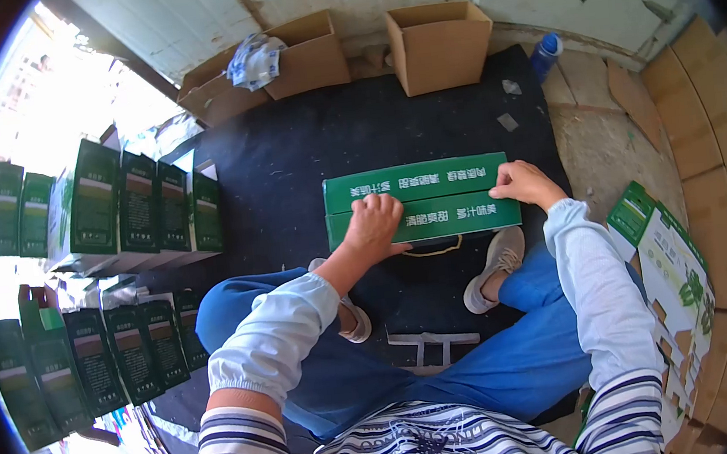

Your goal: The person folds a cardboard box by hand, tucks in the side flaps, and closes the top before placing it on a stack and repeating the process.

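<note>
A long green box (438, 179) with white printed characters lies between my feet and the back wall, a seam running along its top between two panels. My left hand (372, 226) rests on the near panel left of its middle, fingers bent over the seam and the thumb out at the near edge. At the box's right end, my right hand (524, 183) pinches at the seam with thumb and forefinger. A thin beige cord (440, 251) shows at the near side of the box.
Green cartons (97, 200) stand in rows on the left. Open brown boxes (305, 56) (442, 44) and a blue bottle (546, 53) are along the back. Flat printed cardboard (668, 259) and stacked brown cartons (721, 122) are on the right.
</note>
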`<state>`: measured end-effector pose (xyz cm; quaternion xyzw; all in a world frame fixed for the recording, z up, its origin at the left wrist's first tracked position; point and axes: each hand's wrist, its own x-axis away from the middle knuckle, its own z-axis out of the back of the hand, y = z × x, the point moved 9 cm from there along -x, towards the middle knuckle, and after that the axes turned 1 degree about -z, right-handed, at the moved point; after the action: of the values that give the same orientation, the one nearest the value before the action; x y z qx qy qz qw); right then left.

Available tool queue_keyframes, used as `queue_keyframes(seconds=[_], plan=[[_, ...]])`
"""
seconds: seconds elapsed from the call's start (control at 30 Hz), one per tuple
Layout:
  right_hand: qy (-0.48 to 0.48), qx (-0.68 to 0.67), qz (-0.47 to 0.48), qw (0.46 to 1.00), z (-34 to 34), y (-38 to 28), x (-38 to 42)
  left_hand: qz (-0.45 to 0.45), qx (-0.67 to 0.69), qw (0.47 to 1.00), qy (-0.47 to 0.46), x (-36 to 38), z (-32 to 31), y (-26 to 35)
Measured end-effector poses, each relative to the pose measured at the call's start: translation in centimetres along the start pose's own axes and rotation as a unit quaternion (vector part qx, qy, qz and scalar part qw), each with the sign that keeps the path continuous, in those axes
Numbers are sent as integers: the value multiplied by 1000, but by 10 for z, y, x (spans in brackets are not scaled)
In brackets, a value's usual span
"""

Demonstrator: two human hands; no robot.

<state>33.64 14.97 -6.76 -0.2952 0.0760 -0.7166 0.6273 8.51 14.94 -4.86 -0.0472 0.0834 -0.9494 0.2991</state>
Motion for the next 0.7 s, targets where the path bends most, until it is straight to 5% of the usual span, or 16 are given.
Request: queue_keyframes(seconds=[0.3,0.7], plan=[[-16,-10,-26,999,-1,4,1,5,-11,1000,-12,-2,-3,-2],[76,-93,-20,993,5,21,12,69,86,994,-9,26,12,-43]])
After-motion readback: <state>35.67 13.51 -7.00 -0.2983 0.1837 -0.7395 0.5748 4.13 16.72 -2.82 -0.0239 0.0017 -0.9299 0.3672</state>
